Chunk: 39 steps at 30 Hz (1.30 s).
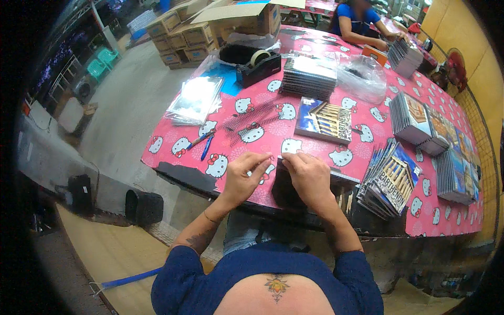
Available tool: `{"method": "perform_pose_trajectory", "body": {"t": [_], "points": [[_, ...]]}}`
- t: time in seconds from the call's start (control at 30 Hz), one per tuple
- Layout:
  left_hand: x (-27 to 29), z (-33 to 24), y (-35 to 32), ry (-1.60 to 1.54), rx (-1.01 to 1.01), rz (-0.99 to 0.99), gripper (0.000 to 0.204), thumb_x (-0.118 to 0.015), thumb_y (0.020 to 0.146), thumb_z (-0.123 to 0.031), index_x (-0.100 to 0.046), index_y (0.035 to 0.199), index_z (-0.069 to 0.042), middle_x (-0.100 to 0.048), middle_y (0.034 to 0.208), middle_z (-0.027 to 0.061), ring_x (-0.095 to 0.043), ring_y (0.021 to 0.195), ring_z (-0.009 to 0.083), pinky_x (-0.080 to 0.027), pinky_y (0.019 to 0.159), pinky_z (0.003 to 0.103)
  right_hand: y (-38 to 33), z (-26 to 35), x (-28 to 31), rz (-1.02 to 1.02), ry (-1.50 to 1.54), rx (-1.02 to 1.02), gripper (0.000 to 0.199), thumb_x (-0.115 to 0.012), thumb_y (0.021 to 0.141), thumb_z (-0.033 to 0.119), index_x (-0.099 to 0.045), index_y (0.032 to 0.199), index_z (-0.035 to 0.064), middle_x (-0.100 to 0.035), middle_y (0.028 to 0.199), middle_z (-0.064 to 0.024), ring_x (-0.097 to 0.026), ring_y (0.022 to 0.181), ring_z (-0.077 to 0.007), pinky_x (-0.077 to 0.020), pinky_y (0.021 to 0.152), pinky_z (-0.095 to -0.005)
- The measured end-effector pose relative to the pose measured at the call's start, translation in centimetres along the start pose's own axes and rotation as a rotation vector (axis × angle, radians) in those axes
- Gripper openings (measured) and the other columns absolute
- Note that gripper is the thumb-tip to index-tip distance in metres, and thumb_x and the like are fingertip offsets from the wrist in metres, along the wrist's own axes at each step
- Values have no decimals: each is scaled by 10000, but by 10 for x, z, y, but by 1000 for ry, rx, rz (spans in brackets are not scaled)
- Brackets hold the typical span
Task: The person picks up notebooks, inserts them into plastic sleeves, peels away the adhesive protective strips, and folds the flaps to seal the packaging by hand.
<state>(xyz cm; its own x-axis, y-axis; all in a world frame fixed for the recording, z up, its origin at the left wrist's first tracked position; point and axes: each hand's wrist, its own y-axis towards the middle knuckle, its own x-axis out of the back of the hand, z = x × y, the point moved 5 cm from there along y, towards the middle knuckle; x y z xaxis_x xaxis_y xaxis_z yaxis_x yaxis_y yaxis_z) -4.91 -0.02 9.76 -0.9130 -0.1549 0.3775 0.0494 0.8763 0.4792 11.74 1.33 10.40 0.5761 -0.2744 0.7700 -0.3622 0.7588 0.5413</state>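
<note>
While both hands, the left hand (247, 169) and right hand (310, 176), pinch a dark booklet (286, 186) at the near edge of the counter (173, 152), one booklet (323, 121) lies alone beyond and two pens (203, 143) rest left. Several fanned stacks (391, 181) crowd the right; their exact count is unclear, and the held booklet's cover is hidden.

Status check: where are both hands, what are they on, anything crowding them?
Left hand, right hand both pinching a dark notebook at the table's near edge. Booklet stack close beside the right hand.
</note>
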Motion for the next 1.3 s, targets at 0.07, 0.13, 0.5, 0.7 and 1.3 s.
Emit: {"method": "perform_pose_trajectory", "body": {"t": [0.07, 0.13, 0.5, 0.7, 1.3], "points": [[-4, 7, -5, -13, -21, 2, 181, -706, 871, -48, -701, 1044, 5, -694, 877, 99, -653, 736, 129, -522, 655, 266, 0, -2, -1, -26, 39, 5, 134, -654, 859, 203, -684, 952, 111, -684, 811, -75, -660, 748, -266, -495, 670, -402], [-8, 18, -9, -66, 9, -14, 191, -720, 855, -42, -697, 1038, 9, -687, 848, 92, -649, 693, 124, -519, 613, 268, 3, -1, -1, -31, 57, 9, 128, -669, 858, 194, -691, 943, 101, -685, 811, -82, -667, 745, -274, -505, 656, -403], [-15, 9, -7, 88, -192, -127, 147, -726, 822, 22, -679, 961, 5, -648, 900, 113, -661, 719, 161, -533, 600, 278, 5, -6, -2, 31, 84, -53, 146, -662, 879, 208, -695, 951, 85, -700, 864, -104, -671, 768, -300, -512, 667, -411], [-17, 4, -5, 77, -242, -142, 157, -738, 808, 14, -671, 949, 1, -644, 900, 117, -649, 773, 182, -535, 630, 298, 7, -6, 0, 44, 88, -60, 148, -663, 879, 207, -693, 952, 81, -699, 866, -107, -672, 777, -303, -512, 670, -411], [-9, 1, 32, 233, -274, 415, 264, -652, 917, -197, -616, 1129, -43, -639, 923, 144, -643, 765, 289, -506, 688, 386, 9, -8, 8, 63, 264, 13, 135, -665, 864, 159, -648, 949, 55, -670, 983, -161, -663, 820, -344, -532, 690, -446]]}}
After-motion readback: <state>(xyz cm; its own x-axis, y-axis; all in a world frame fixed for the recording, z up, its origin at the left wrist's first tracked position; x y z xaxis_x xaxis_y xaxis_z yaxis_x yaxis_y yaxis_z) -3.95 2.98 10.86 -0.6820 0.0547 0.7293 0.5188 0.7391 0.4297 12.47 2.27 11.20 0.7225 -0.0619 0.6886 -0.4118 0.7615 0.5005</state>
